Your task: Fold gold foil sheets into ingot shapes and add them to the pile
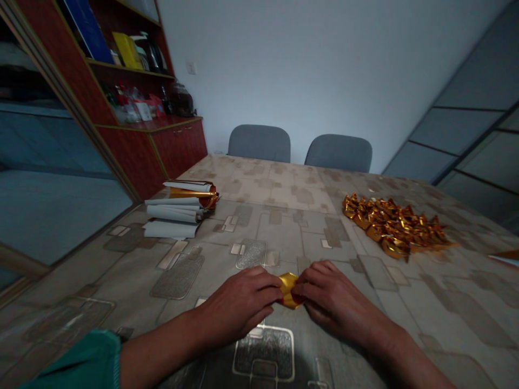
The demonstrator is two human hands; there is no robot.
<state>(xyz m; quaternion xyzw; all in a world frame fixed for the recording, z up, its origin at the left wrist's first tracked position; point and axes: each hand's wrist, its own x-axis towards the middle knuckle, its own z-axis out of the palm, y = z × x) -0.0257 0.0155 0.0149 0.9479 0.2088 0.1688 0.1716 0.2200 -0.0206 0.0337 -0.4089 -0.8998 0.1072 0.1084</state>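
A small folded piece of gold foil paper (288, 290) lies between my two hands, just above or on the patterned tablecloth near the front of the table. My left hand (247, 300) grips its left edge, fingers closed on it. From the other side, my right hand (330, 297) pinches the right edge, its thumb partly hidden below. At the back left rests a stack of foil paper sheets (174, 213), white backs showing, with a curled gold sheet on top. Many shiny folded gold foil pieces (397, 221) sit in rows at the right.
The table (259, 216) has a patterned cover. Two grey chairs (259, 143) stand behind its far edge, against a pale wall. A red-brown cabinet (178, 140) with shelves of household items is at the left. At the right edge lies a flat gold-and-white sheet (506, 257).
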